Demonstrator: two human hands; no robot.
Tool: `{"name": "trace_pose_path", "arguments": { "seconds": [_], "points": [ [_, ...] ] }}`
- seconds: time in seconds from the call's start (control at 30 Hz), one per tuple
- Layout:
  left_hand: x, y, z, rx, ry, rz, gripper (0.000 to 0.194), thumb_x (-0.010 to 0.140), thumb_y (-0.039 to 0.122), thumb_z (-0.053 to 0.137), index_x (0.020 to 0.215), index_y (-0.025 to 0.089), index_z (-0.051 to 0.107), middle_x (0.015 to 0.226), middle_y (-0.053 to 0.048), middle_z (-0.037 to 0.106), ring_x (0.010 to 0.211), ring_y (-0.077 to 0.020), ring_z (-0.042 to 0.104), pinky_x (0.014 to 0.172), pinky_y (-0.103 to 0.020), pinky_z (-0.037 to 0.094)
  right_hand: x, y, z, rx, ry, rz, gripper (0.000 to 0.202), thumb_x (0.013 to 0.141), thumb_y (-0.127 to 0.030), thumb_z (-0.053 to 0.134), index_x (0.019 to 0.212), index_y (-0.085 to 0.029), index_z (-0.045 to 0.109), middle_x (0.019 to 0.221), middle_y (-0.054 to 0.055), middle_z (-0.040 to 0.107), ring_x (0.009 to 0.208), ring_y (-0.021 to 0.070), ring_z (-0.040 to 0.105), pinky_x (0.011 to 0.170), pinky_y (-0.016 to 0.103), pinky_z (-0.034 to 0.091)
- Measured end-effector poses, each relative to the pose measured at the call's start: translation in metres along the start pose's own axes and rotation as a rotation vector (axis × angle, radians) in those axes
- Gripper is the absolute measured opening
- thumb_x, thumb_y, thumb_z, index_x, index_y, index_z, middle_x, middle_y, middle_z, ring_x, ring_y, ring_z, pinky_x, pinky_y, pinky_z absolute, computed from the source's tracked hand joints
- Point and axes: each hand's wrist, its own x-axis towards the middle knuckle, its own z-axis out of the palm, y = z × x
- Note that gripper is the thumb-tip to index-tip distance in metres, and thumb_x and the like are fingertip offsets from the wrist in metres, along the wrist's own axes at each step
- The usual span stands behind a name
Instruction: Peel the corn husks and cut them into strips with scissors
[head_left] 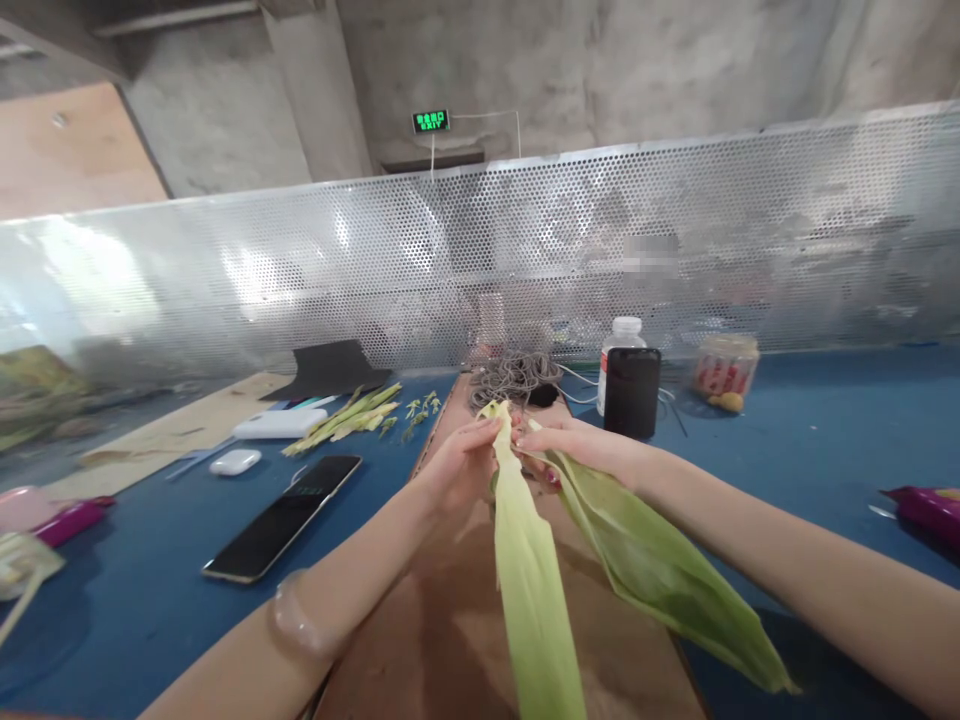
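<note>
My left hand (461,455) pinches the narrow top end of a pale yellow-green corn husk (529,560), which hangs down toward me over a brown board (442,640). Close beside it, my right hand (574,442) is closed on the upper end of a wider, greener corn husk (660,560) that slants down to the right under my right forearm. The two hands meet above the board, fingertips almost together. Some fingers are hidden behind the husks. Just beyond the hands lies a tangled heap of grey cord (514,380).
On the blue table, a phone (285,520), a white earbud case (235,462) and green plant strips (352,418) lie left. An upright black phone (632,395), a white bottle (627,328) and a jar (726,368) stand right. A perforated metal screen (300,270) runs behind.
</note>
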Motion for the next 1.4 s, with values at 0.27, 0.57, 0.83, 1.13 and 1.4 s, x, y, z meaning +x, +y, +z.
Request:
{"name": "trace_pose_path", "arguments": {
  "seconds": [0.27,0.57,0.83,1.13,1.4],
  "points": [
    [0.000,-0.001,-0.003,0.000,-0.044,0.041,0.019,0.073,0.025,0.060,0.084,0.011,0.063,0.071,-0.006,0.064,0.066,-0.0173,0.061,0.071,-0.030,0.045,-0.004,0.005,0.001,0.111,-0.117,-0.076,0.012,0.070,-0.021,0.061,0.064,-0.013,0.055,0.044,-0.005,0.048,0.038,0.0043,0.041,0.040,0.016,0.033],
    [-0.005,0.017,-0.020,-0.151,0.100,0.163,0.013,0.073,0.026,0.060,0.080,0.014,0.062,0.068,-0.001,0.059,0.076,-0.0132,0.057,0.081,-0.029,0.045,-0.008,-0.009,-0.009,-0.008,0.125,0.002,0.018,0.070,-0.031,0.061,0.065,-0.014,0.056,0.051,-0.001,0.054,0.043,0.0082,0.049,0.042,0.020,0.040],
    [0.002,0.006,-0.016,-0.114,0.214,0.133,0.010,0.072,0.025,0.061,0.069,0.015,0.060,0.067,0.000,0.056,0.071,-0.0129,0.057,0.072,-0.027,0.046,0.011,0.007,-0.036,-0.293,0.555,-0.157,0.027,0.070,-0.029,0.060,0.094,-0.015,0.057,0.110,0.011,0.056,0.099,0.0209,0.052,0.086,0.031,0.038],
    [0.006,0.001,-0.025,-0.010,0.248,0.173,0.014,0.064,0.024,0.068,0.067,0.014,0.059,0.065,-0.001,0.060,0.058,-0.0108,0.056,0.060,-0.024,0.044,-0.014,0.004,0.025,-0.594,0.182,-0.242,0.026,0.082,-0.035,0.045,0.074,-0.016,0.061,0.074,0.003,0.062,0.070,0.0144,0.055,0.065,0.025,0.043],
    [0.007,0.002,-0.024,0.007,0.272,0.172,0.016,0.063,0.025,0.070,0.064,0.013,0.059,0.061,0.001,0.059,0.055,-0.0089,0.055,0.056,-0.021,0.043,-0.014,0.010,0.029,-0.248,0.044,-0.043,0.016,0.076,-0.025,0.053,0.083,-0.017,0.064,0.077,0.001,0.063,0.064,0.0096,0.055,0.062,0.020,0.044]
  ]
}}
